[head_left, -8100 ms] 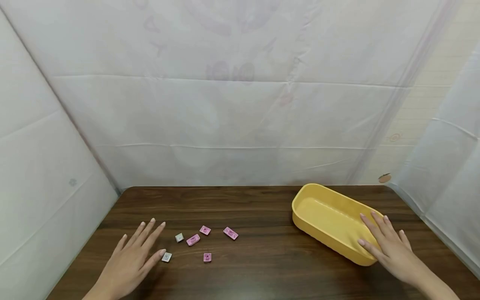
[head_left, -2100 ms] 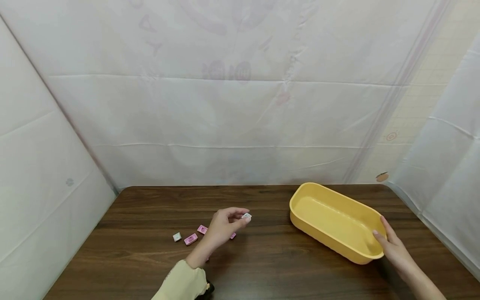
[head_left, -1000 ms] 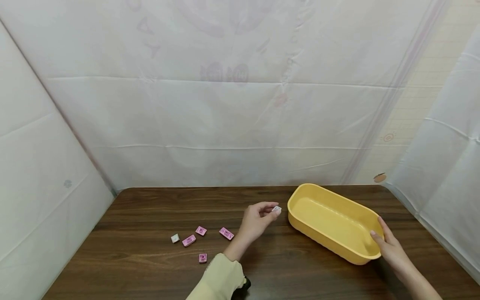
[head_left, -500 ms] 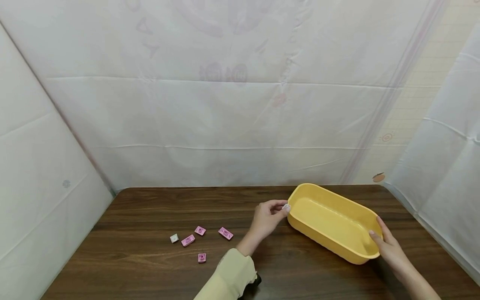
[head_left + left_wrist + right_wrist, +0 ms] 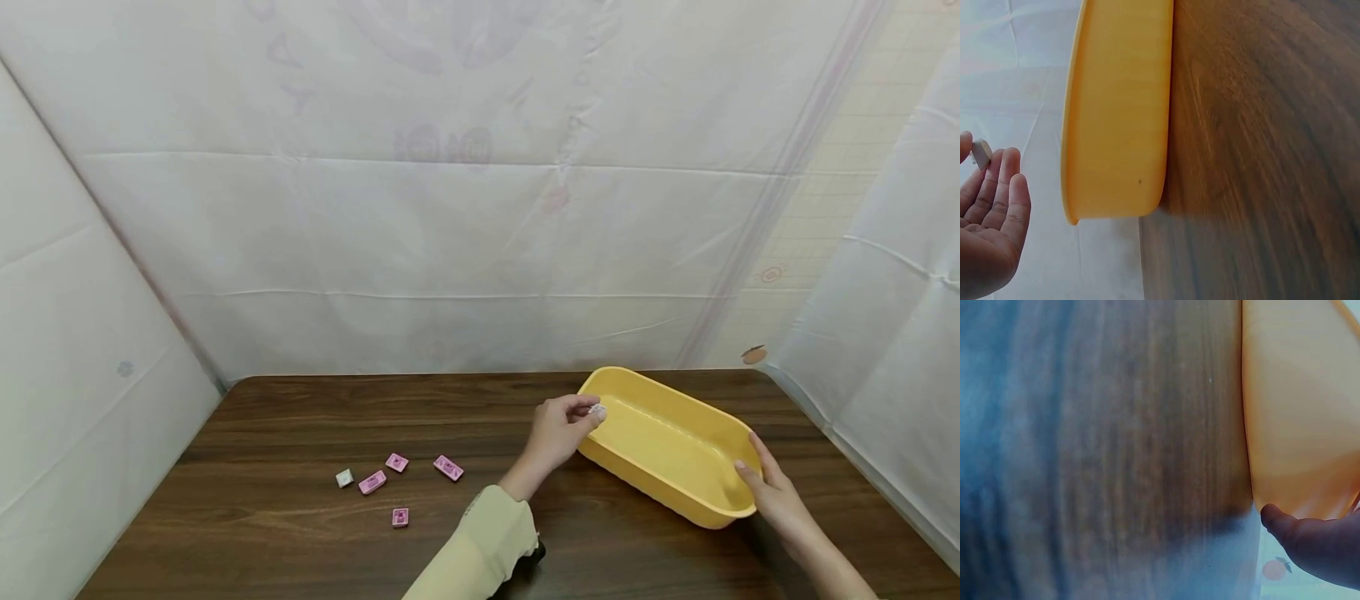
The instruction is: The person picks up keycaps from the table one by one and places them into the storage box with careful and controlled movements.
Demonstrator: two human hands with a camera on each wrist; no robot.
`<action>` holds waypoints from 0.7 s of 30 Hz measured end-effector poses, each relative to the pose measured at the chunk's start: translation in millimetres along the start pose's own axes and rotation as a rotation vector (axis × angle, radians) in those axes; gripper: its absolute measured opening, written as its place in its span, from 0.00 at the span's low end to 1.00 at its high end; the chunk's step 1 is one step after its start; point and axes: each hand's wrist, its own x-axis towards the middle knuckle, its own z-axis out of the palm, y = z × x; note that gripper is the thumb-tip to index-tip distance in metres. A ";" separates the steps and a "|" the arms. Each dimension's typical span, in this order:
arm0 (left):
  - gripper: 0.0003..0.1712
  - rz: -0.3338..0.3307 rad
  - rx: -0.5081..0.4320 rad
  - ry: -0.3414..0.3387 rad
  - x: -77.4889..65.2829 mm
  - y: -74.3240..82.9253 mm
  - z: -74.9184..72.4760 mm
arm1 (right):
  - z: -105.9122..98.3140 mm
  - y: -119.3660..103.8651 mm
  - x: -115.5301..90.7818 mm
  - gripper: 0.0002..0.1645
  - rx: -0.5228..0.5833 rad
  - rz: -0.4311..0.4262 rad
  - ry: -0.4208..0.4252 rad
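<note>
My left hand pinches a small white keycap between thumb and fingers, over the left end of the yellow plastic basin. In the left wrist view that keycap sits at the fingertips, the other fingers loosely bent and the basin's outer wall beside them. My right hand grips the basin's near right end, with its thumb over the rim and other fingers along the outside. In the right wrist view a finger lies against the basin's lower edge.
Left of centre on the dark wooden table lie another white keycap and several pink ones, including a wide pink keycap and a square one. White cloth hangs behind the table and at both sides.
My left hand has picked up the white keycap from the left and carried it right, to above the basin. My right hand, first spread over the basin, now grips its end.
</note>
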 end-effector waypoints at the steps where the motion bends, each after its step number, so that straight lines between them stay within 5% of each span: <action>1: 0.17 0.003 0.002 -0.002 0.8 0.3 1.4 | 0.1 -0.4 0.4 0.41 -0.002 0.001 -0.001; 21: 0.16 -0.028 0.127 -0.099 21.1 -4.3 32.9 | 0.2 2.4 3.8 0.42 -0.003 0.020 0.015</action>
